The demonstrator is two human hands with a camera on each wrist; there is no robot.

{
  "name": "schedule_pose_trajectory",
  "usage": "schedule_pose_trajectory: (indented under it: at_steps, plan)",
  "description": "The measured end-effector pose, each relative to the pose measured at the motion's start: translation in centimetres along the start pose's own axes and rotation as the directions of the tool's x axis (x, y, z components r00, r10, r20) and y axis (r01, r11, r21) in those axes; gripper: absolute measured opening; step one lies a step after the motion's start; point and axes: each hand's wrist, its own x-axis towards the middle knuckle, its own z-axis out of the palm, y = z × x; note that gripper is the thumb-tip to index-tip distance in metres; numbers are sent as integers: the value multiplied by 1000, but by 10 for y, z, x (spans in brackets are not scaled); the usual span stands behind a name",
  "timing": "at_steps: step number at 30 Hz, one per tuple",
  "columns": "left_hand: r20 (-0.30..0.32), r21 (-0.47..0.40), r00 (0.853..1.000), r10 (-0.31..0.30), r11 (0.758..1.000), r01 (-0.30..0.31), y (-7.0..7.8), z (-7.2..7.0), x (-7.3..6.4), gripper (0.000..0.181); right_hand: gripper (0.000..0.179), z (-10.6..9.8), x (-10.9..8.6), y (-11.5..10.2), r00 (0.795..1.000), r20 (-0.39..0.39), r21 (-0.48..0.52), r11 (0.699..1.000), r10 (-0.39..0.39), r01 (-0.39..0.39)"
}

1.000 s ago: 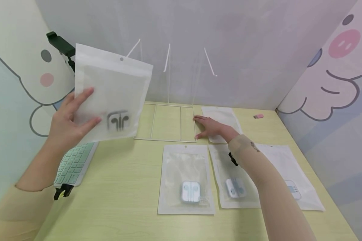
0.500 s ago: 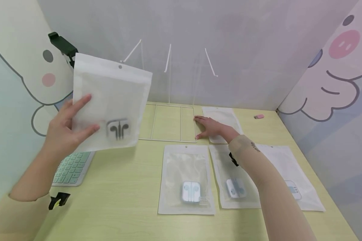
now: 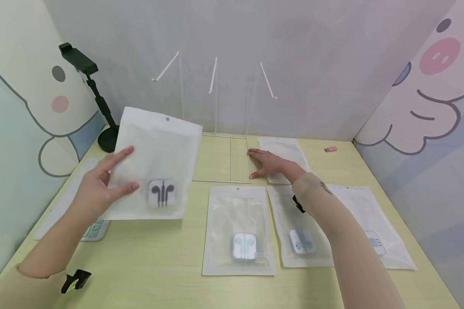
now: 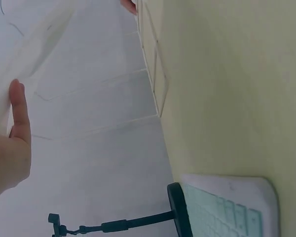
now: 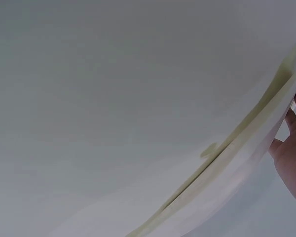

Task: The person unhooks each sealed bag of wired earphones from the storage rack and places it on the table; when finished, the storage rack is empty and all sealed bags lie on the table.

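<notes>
My left hand [image 3: 96, 189] grips the left side of a white zip bag [image 3: 154, 150] and holds it up over the table; thumb and index finger show in front, the rest hidden behind. Through its front shows a square case of earphones [image 3: 162, 194], dark in outline. The left wrist view has this hand [image 4: 10, 158] beside the pale bag [image 4: 32, 49]. My right hand [image 3: 268, 164] rests at the right side of a white wire display rack's base [image 3: 232, 159], thumb and fingers spread along that edge. Three thin hooks [image 3: 213, 75] stick out from the rack's uprights.
A bag [image 3: 237, 214] with earphones lies front centre. Another bag [image 3: 286, 219] and a third [image 3: 365, 206] lie right of it, partly under my right arm. One more bag [image 3: 284, 148] is behind my hand. Keyboard [image 3: 94, 229], black stand [image 3: 108, 139] left; pink USB stick [image 3: 331, 149] right.
My left hand has lowered the bag and brought it slightly right, uncovering the left hook and the black stand. My right hand stays at the rack's edge.
</notes>
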Motion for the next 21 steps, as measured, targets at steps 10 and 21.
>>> schedule_pose_trajectory:
  at_steps: [10,21]
  plan:
    - [114,29,987,-112,994,110,-27,14,-13,82,98,1,1,0,1000,4,-4,1000,0,0]
    - [195,66,969,-153,987,143,-46,30,-23,83,96,-1,0,-3,1000,20,1,1000,16,-16]
